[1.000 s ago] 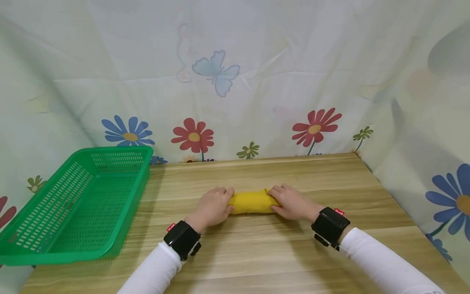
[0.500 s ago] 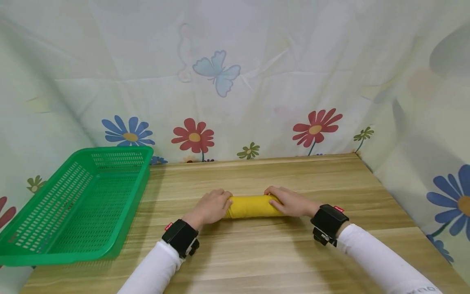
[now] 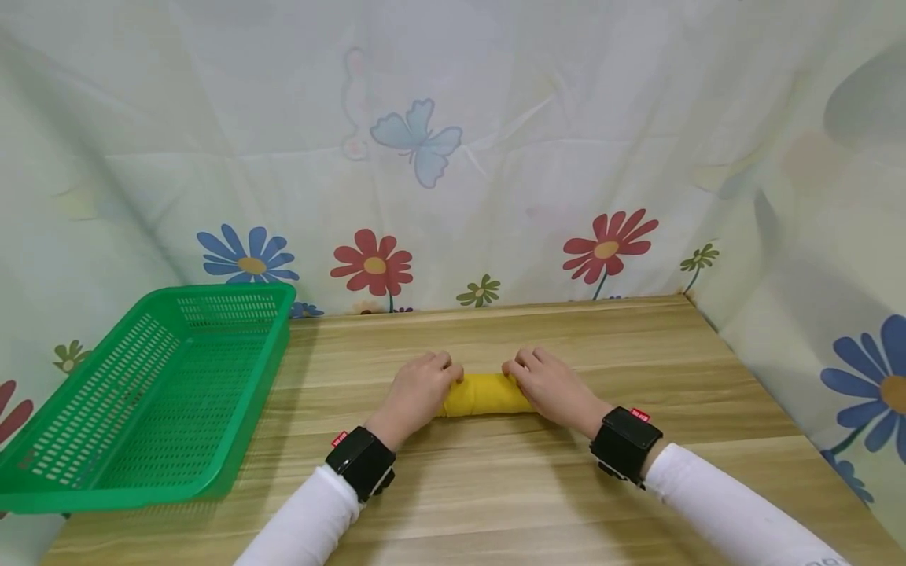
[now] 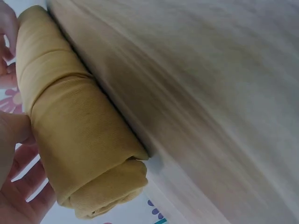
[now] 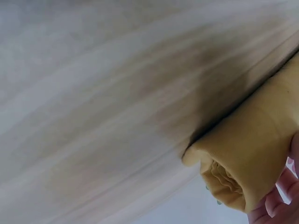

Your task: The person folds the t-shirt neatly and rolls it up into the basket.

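Note:
A yellow cloth, rolled into a thick tube (image 3: 488,395), lies crosswise on the wooden table. My left hand (image 3: 416,393) grips its left end, and my right hand (image 3: 559,391) holds its right end, the fingers of both bent over the far side. In the left wrist view the thumb meets the roll (image 4: 79,126), with the left fingers (image 4: 32,182) behind it; fingertips of the other hand show at the top left. Folded layers appear at the roll's end (image 5: 224,182) in the right wrist view, where the right fingers (image 5: 273,200) are partly hidden behind the cloth.
A green perforated plastic basket (image 3: 244,413) stands at the table's left side. The wood-grain tabletop (image 3: 481,495) extends around the roll. Behind and to the right hang pale curtains (image 3: 538,196) printed with flowers and a butterfly.
The hands have shifted along the roll, the left slightly inward to the right and the right over the top. Less of the cloth shows between them than half a second ago.

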{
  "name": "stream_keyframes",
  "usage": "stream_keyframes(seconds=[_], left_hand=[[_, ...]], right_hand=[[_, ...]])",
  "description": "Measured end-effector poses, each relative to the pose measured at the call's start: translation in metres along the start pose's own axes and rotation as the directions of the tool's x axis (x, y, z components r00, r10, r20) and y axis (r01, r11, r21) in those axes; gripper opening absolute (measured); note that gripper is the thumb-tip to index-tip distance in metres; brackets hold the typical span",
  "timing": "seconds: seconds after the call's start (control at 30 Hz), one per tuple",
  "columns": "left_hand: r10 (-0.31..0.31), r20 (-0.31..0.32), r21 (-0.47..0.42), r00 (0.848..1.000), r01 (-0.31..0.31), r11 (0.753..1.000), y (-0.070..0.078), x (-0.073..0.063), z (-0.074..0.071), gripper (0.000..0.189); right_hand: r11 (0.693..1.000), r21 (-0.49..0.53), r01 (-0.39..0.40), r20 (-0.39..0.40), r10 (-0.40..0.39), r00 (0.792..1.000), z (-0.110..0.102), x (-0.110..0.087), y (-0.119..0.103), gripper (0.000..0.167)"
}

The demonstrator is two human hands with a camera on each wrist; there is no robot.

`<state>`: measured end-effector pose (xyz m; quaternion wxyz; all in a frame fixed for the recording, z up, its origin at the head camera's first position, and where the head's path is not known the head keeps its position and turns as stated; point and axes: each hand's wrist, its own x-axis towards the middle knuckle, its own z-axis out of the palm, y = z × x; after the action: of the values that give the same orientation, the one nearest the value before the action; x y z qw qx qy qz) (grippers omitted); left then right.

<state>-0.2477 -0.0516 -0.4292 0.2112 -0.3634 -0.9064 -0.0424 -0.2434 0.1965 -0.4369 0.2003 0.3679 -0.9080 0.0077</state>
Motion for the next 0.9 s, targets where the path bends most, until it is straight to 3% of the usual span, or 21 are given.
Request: stream_keyframes(seconds=[0.17, 0.3, 0.47, 0.6, 0.9], left_hand=[[0.012, -0.061, 0.035, 0.998, -0.01, 0.999, 0.002, -0.007, 0.005, 0.01], [0.013, -0.067, 0.032, 0.998, -0.011, 0.999, 0.003, -0.013, 0.007, 0.016], [-0.031, 0.008, -0.013, 0.999, 0.031, 0.999, 0.004, -0.016, 0.006, 0.037], [-0.051, 0.084, -0.015, 0.995, 0.052, 0.999, 0.003, -0.015, 0.007, 0.057], [-0.069, 0.154, 0.054, 0.986, 0.061, 0.997, -0.002, -0.002, 0.014, 0.066]], right_hand=[[1.0, -0.004, -0.005, 0.022, 0.005, 1.0, -0.002, -0.008, -0.003, 0.029], [1.0, 0.009, -0.01, 0.057, 0.009, 0.998, -0.003, -0.017, -0.005, 0.041], [1.0, 0.007, -0.027, 0.075, 0.026, 0.997, 0.001, -0.02, -0.007, 0.059], [0.999, 0.016, -0.04, 0.078, 0.038, 0.996, 0.006, -0.017, -0.006, 0.062], [0.995, 0.08, -0.057, 0.124, 0.046, 0.991, 0.013, -0.002, 0.005, 0.063]])
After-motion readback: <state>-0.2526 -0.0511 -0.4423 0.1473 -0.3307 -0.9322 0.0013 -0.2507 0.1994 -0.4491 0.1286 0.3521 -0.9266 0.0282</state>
